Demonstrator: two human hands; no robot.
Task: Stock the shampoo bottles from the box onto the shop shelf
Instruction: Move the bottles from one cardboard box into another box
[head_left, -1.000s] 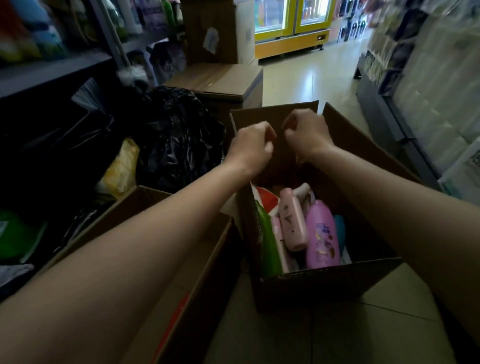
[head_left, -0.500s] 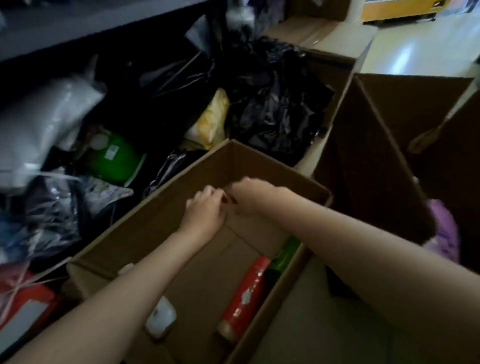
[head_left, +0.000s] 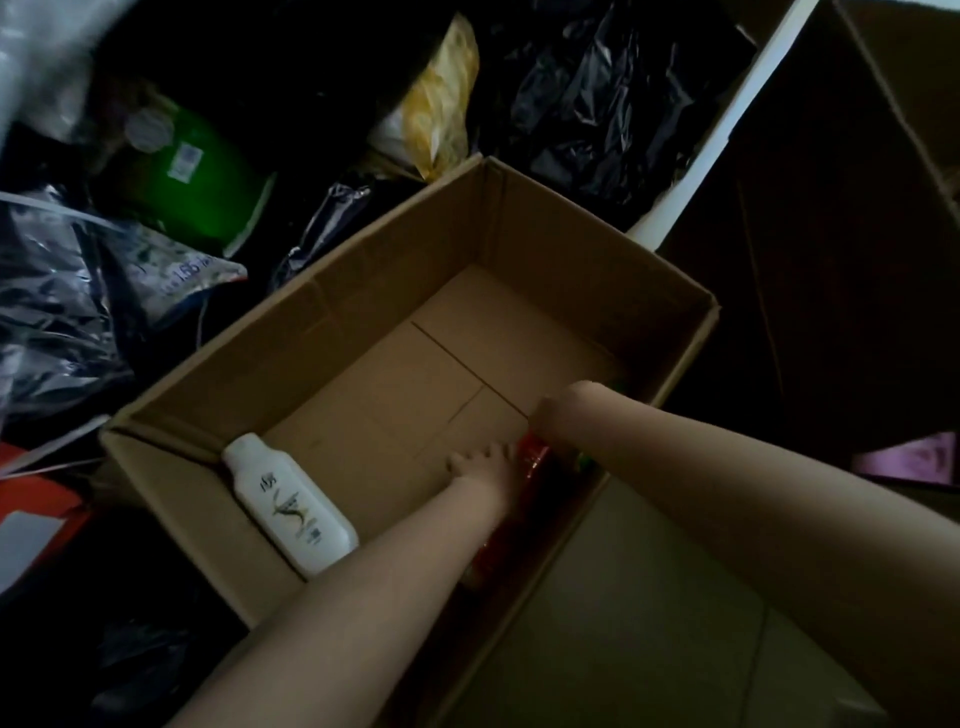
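Both arms are reached down into the open cardboard box (head_left: 550, 249) on the shop floor. The left hand (head_left: 480, 465) is laid at the near-right side of the box floor, knuckles up, fingers bent down beside a red bottle (head_left: 530, 460) lying along the right wall; whether that bottle is actually gripped cannot be told. The right hand (head_left: 558, 410) is dipped lower still at the same wall, its fingers hidden, so its state cannot be told either. 1 white shampoo bottle (head_left: 291, 506) is seen lying flat against the near-left wall, cap pointing far-left, well apart from both hands. Black plastic bags (head_left: 597, 93), a yellow packet (head_left: 441, 109) and a green item (head_left: 208, 176) are piled beyond the box, and a second, darker carton (head_left: 831, 234) is stood to the right.
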